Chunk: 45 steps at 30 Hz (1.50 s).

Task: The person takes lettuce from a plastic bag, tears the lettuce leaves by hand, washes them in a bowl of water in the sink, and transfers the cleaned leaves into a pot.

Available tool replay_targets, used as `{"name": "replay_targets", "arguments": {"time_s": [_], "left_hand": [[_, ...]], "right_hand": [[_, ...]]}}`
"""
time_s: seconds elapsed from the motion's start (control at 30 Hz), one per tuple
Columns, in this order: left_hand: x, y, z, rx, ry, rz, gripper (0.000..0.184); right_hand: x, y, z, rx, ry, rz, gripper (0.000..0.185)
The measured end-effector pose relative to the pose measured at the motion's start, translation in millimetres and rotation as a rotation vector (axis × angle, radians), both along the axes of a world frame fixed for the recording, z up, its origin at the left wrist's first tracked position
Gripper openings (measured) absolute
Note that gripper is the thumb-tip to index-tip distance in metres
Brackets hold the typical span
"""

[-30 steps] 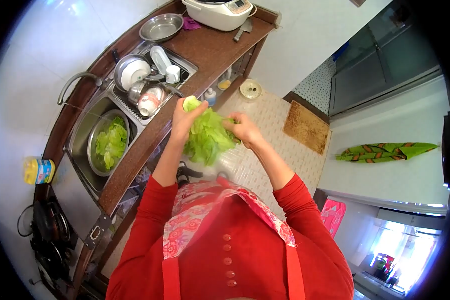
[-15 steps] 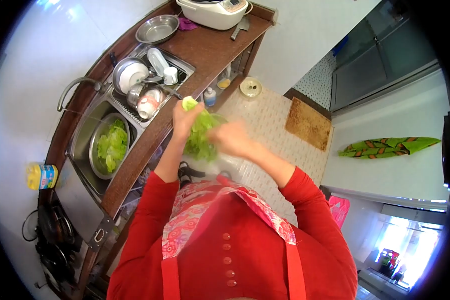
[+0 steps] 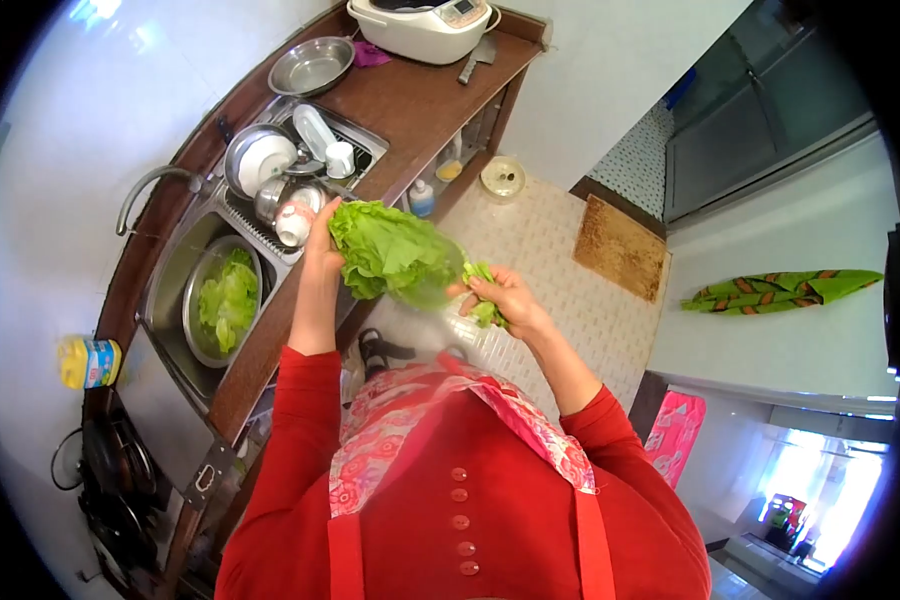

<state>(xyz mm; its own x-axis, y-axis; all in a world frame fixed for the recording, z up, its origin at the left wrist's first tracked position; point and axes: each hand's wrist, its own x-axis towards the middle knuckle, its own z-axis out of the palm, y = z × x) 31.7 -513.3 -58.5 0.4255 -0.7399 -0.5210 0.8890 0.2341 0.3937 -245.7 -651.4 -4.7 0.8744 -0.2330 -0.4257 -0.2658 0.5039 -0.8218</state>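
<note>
My left hand (image 3: pixel 322 240) grips the head of leafy lettuce (image 3: pixel 390 248) at its left side, in front of the counter edge. Fingers of my right hand (image 3: pixel 505 300) close on a smaller piece of lettuce (image 3: pixel 483 290), just right of the larger head. A blurred, see-through patch lies between the two. In the sink at the left, loose lettuce leaves (image 3: pixel 228 302) lie in a metal basin (image 3: pixel 192 325).
A drying rack beside the sink holds a white bowl (image 3: pixel 266 162) and a white mug (image 3: pixel 340 160). Behind are a metal pan (image 3: pixel 311 68), a rice cooker (image 3: pixel 425 32) and a cleaver (image 3: pixel 478 58). A yellow bottle (image 3: pixel 90 362) stands by the left wall.
My left hand has moved left and turned the lettuce so its leaves spread toward the right. My right hand has moved right, away from the head, with a small piece in its fingers.
</note>
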Motion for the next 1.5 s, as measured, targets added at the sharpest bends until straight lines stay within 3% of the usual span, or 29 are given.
{"name": "replay_targets", "arguments": {"time_s": [0.23,0.33,0.37,0.47,0.6,0.63,0.67,0.73,0.83,0.93,0.97,1.07,1.2,1.4,1.5], "left_hand": [[1,-6,-24,0.064,-0.030,0.034,0.029],[-11,-8,-17,0.157,-0.047,0.089,0.028],[-8,-7,-30,0.121,-0.017,0.096,0.028],[-20,-4,-10,0.130,-0.043,0.034,0.028],[-26,-16,-27,0.162,-0.047,0.221,0.027],[-19,-16,-36,0.106,0.019,0.290,0.032],[-12,-9,-44,0.078,0.023,0.254,0.034],[-1,-2,-45,0.014,0.023,0.174,0.038],[0,3,-57,-0.183,-0.007,0.129,0.041],[-20,-6,-54,-0.176,-0.101,0.178,0.041],[-26,-9,-53,-0.167,-0.122,0.171,0.041],[-42,-10,-52,-0.231,-0.189,0.162,0.041],[-55,-6,-40,-0.366,-0.084,0.092,0.040],[-64,-4,-37,-0.561,0.953,-0.025,0.047],[-72,-8,-45,-0.763,0.873,0.023,0.049]], "right_hand": [[42,36,36,-1.145,-0.148,-0.131,0.039],[63,39,12,-1.524,-0.267,-0.117,0.035],[67,37,3,-1.490,-0.262,-0.085,0.024],[60,49,9,-1.337,-0.540,0.095,0.016],[49,58,-1,-1.334,-0.579,0.237,0.017],[42,66,16,-1.282,-0.950,0.046,0.019],[35,71,27,-1.206,-0.954,0.158,0.015],[26,77,12,-1.099,-0.682,0.036,0.015],[13,49,-8,0.103,-0.058,-0.064,0.023],[8,33,13,0.538,-0.084,-0.391,0.021],[3,23,-1,0.547,-0.184,-0.342,0.025],[6,17,32,0.505,-0.245,-0.348,0.028],[4,-1,7,0.319,-0.293,-0.316,0.025],[14,-1,28,0.199,-0.247,-0.297,0.018],[19,1,26,0.139,-0.256,-0.215,0.020]]}}
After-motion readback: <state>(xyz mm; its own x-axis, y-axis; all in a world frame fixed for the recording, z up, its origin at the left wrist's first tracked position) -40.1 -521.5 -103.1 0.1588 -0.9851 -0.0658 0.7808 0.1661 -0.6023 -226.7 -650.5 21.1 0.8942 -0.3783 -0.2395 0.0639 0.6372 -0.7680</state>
